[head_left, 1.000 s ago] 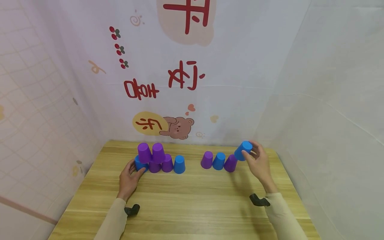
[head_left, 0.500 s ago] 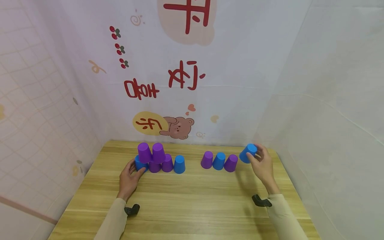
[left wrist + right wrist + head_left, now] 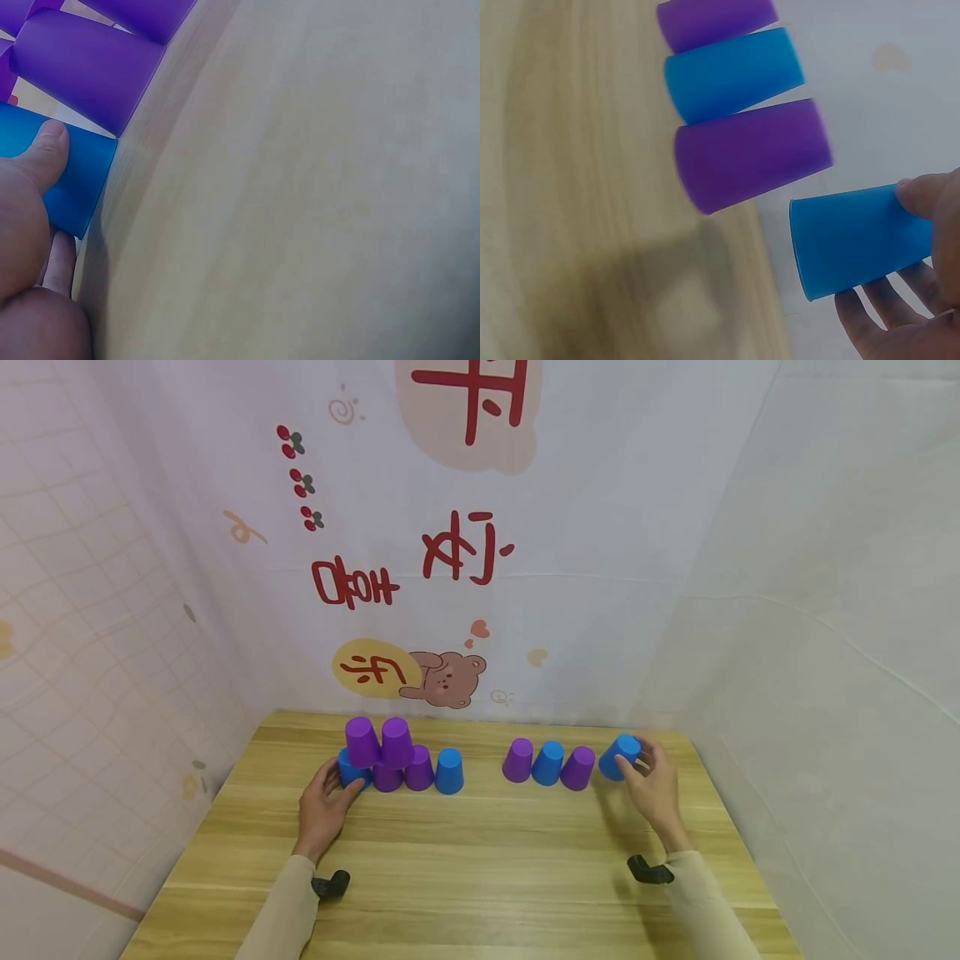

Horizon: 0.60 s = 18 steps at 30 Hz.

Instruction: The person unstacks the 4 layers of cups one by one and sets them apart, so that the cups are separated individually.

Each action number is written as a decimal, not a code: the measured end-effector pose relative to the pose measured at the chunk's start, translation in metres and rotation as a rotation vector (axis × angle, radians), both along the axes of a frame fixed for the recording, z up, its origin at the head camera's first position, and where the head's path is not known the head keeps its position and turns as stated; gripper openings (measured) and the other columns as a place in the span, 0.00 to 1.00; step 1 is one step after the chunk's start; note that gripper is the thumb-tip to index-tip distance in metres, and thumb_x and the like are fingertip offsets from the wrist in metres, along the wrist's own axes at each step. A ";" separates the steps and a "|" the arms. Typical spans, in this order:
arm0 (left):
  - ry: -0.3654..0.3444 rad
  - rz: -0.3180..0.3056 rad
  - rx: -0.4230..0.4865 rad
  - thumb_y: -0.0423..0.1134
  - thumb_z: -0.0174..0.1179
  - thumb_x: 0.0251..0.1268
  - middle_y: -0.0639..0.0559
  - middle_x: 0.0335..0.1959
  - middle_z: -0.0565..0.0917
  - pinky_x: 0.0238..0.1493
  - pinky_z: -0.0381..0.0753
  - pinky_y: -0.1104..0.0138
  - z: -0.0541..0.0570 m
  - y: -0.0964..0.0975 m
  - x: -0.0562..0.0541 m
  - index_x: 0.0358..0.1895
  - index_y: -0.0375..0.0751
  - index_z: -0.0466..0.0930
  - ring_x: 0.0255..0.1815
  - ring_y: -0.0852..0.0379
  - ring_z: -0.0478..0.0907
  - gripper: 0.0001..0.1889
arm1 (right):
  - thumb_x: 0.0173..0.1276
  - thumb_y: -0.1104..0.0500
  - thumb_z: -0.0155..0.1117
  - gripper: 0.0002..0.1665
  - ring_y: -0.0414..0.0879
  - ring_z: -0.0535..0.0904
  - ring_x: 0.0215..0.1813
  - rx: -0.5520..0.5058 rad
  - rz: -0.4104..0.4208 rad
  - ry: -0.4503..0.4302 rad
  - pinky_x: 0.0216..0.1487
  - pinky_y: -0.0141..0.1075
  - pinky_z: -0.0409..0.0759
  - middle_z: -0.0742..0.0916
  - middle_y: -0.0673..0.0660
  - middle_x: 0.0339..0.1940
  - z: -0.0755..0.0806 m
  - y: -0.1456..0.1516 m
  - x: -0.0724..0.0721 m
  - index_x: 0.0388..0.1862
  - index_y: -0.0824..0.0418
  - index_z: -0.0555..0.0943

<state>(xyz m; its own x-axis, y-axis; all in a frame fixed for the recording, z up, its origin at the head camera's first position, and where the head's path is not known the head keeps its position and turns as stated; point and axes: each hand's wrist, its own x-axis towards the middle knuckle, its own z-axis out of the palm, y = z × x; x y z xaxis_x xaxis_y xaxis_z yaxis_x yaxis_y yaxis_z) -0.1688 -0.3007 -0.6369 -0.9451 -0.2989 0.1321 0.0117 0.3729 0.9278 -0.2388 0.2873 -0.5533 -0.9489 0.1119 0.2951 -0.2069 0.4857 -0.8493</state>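
My left hand [image 3: 322, 814] grips the blue cup [image 3: 82, 184] at the left end of the left row, thumb on its near side. Two purple cups [image 3: 362, 743] sit upside down on top of that row, above the blue cup and its purple neighbours [image 3: 419, 770]. Another blue cup [image 3: 449, 772] ends the row on the right. My right hand [image 3: 654, 789] holds a blue cup [image 3: 862, 240] mouth down and slightly tilted, just right of a purple cup [image 3: 754, 154]. In the right wrist view this held cup appears raised off the table, apart from the purple one.
Left of that purple cup stand a blue cup [image 3: 548, 763] and a purple cup [image 3: 518, 761], all mouth down in a row. A gap of bare wooden table [image 3: 480, 860] separates the two rows. A printed white cloth [image 3: 585, 610] hangs behind the table's back edge.
My right hand has carried the blue cup rightward, away from the purple cup, and then lowered it toward the table. The left hand and the stacked cups stay in place.
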 end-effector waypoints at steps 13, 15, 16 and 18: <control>0.001 -0.001 0.005 0.42 0.73 0.81 0.28 0.84 0.74 0.63 0.71 0.97 0.000 0.000 -0.001 0.89 0.36 0.64 0.83 0.30 0.77 0.41 | 0.81 0.65 0.73 0.35 0.76 0.82 0.76 -0.011 0.012 -0.069 0.76 0.66 0.84 0.82 0.77 0.76 -0.018 -0.002 0.001 0.80 0.73 0.71; 0.003 0.000 0.004 0.42 0.73 0.81 0.28 0.84 0.74 0.63 0.71 0.97 0.000 0.000 -0.001 0.89 0.36 0.65 0.83 0.29 0.77 0.41 | 0.81 0.65 0.73 0.34 0.76 0.81 0.77 -0.002 0.009 -0.081 0.77 0.65 0.85 0.82 0.77 0.76 -0.020 -0.002 0.001 0.80 0.72 0.72; 0.004 0.001 0.002 0.42 0.73 0.81 0.28 0.84 0.74 0.63 0.71 0.97 0.000 0.000 -0.001 0.88 0.37 0.65 0.83 0.30 0.77 0.40 | 0.82 0.65 0.73 0.34 0.76 0.81 0.77 0.004 0.007 -0.087 0.77 0.65 0.85 0.82 0.77 0.76 -0.021 -0.002 0.002 0.80 0.72 0.71; 0.004 0.003 0.000 0.42 0.73 0.81 0.28 0.84 0.75 0.64 0.71 0.96 0.000 0.000 -0.001 0.88 0.37 0.65 0.83 0.30 0.77 0.40 | 0.82 0.65 0.72 0.34 0.76 0.81 0.78 0.009 0.005 -0.098 0.78 0.65 0.84 0.81 0.77 0.76 -0.023 -0.002 0.001 0.80 0.72 0.71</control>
<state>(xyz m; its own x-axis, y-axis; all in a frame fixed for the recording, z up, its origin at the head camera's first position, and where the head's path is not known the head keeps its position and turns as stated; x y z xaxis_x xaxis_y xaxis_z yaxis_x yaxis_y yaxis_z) -0.1699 -0.3002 -0.6368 -0.9437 -0.3013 0.1363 0.0149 0.3731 0.9277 -0.2376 0.2851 -0.5767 -0.9739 0.1043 0.2017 -0.1256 0.4927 -0.8611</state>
